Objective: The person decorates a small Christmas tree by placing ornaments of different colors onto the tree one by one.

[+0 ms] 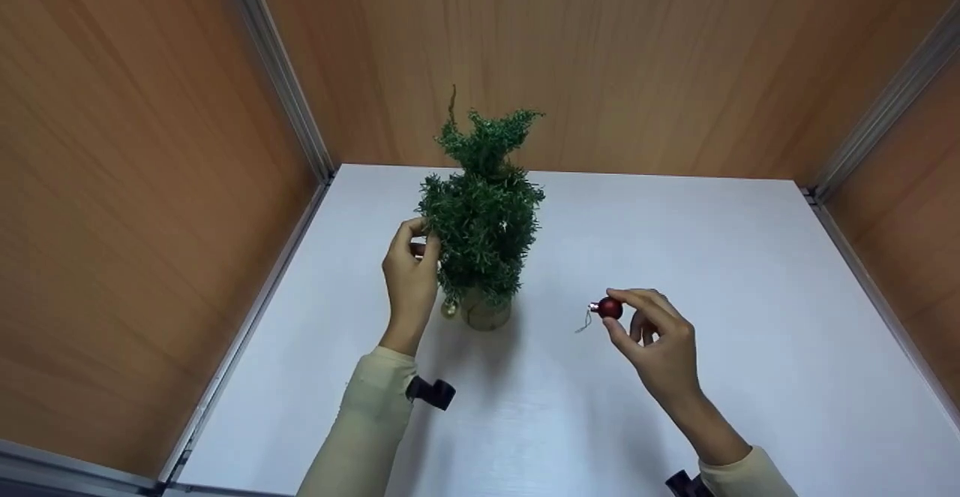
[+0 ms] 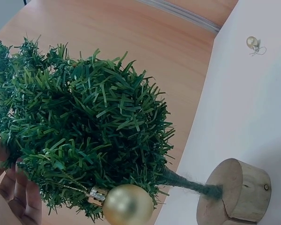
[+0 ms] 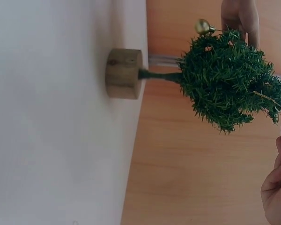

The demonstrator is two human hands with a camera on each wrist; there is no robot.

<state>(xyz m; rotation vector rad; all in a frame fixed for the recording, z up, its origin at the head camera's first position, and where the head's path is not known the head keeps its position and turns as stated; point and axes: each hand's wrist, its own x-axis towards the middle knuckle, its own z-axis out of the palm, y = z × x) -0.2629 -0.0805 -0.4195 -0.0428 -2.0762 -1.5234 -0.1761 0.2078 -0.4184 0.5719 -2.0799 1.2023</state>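
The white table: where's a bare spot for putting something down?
Bare patches show beyond the right hand, toward the back wall, and between the left hand and left wall. It's crowded around the tree, where a gold ball hangs low. Another gold ball lies loose.

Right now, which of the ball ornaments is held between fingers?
The red ball, pinched in the right hand; one gold ball hangs on the tree, and another gold ball lies on the white table.
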